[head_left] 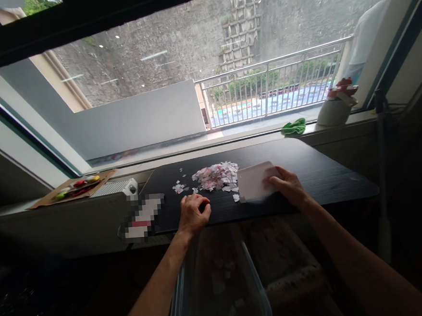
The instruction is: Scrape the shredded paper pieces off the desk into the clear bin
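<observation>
My right hand [288,185] grips a thin, flat white card [254,180] by its right side, thumb on top. The card stands tilted on the dark tabletop [305,161], its left edge against a heap of white and pinkish paper scraps [215,176]. My left hand [194,212] is at the table's near edge, just in front of the heap, with its fingers curled in. Whatever its fingers may hold is hidden. A few loose scraps [179,187] lie left of the heap. Below the edge is a clear plastic bin [255,275] with some scraps inside.
A green cloth [294,126] and a white jug with a red top [334,108] sit on the windowsill. On the left, cardboard with colourful items [79,186] lies over a radiator [117,186]. Behind the glass are a railing [267,91] and a person in white [366,34].
</observation>
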`<state>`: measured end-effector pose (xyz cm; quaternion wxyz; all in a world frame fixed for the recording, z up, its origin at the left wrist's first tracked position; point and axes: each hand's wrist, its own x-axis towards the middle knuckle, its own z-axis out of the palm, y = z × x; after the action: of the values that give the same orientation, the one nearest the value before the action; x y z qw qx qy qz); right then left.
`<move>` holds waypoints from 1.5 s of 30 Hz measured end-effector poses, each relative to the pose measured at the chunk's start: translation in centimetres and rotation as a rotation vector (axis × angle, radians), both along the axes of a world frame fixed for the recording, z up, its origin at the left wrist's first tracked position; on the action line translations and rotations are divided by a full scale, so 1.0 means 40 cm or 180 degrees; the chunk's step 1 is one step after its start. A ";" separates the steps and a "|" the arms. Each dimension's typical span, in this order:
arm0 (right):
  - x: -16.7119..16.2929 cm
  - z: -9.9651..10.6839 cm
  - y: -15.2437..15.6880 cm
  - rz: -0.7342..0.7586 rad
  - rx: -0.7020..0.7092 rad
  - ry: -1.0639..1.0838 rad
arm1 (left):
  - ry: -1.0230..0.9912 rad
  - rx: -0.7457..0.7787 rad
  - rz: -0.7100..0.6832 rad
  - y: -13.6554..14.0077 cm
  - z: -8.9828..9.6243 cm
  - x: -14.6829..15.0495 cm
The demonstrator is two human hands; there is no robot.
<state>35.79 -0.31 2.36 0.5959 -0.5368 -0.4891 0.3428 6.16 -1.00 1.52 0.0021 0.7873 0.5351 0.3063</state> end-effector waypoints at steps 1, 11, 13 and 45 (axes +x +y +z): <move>0.000 0.000 0.000 -0.0035 0.0019 0.0024 | -0.0004 0.0005 -0.0002 0.000 -0.001 0.000; 0.001 -0.007 0.001 0.0058 0.0063 -0.0039 | 0.0031 -0.0033 0.0017 0.000 0.004 0.002; 0.003 -0.008 0.003 -0.0077 0.0070 -0.0014 | 0.0031 -0.0025 0.0022 0.000 0.003 0.002; -0.003 0.018 -0.009 0.0057 -0.0293 -0.0105 | -0.0060 -0.0024 -0.0010 0.005 -0.004 -0.002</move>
<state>35.68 -0.68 3.06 0.5594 -0.5648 -0.4874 0.3613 6.09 -0.82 1.38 0.0106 0.7853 0.5349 0.3116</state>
